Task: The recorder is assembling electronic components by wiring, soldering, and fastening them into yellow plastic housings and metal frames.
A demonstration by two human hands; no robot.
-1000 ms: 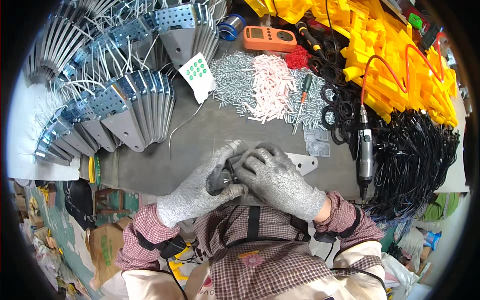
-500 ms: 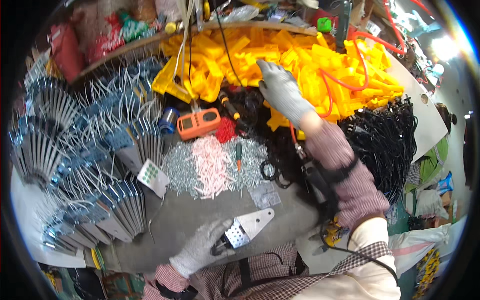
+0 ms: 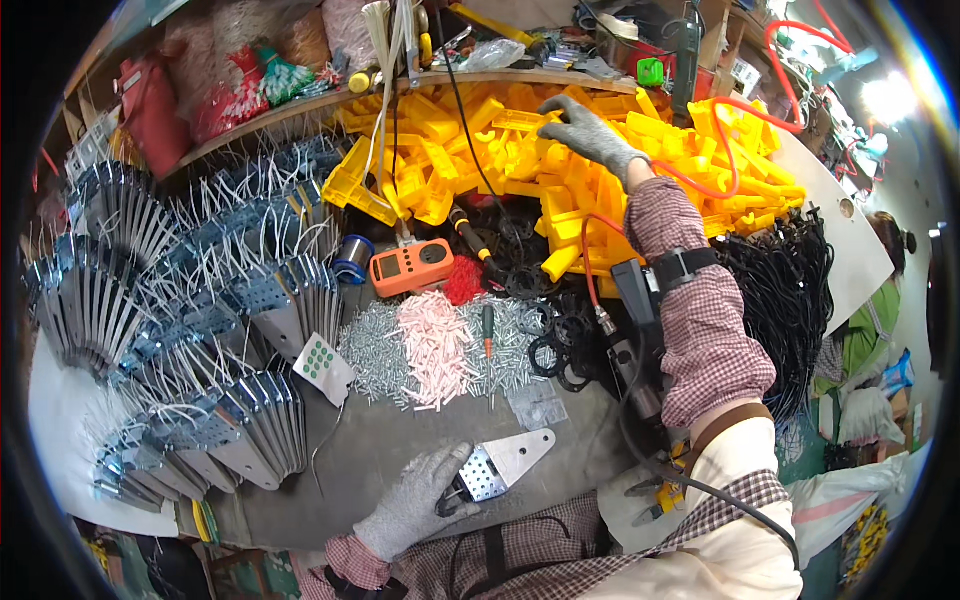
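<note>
My left hand [image 3: 415, 500], in a grey knit glove, is closed on a flat metal bracket [image 3: 515, 455] with a rounded, tapering end and a perforated block at its wide end. It is low over the near part of the bench. My right hand [image 3: 592, 135], gloved the same way, reaches over the far heap of yellow plastic parts [image 3: 575, 200]. Its fingers are apart, and nothing shows as held between them. Whether the fingertips touch a part is hard to tell.
Metal screws [image 3: 375, 350], pink sleeves [image 3: 435, 345] and a screwdriver [image 3: 487, 330] lie mid-bench. Behind them sits an orange meter [image 3: 412, 267]. Stacked metal plates with white wires [image 3: 270, 420] fill the left. A power tool [image 3: 635, 365] and black cables [image 3: 775, 290] are at right.
My right hand has moved farther out and to the right over the yellow parts, and its fingers have spread. My left hand keeps the bracket in nearly the same place. The whole view has shifted slightly.
</note>
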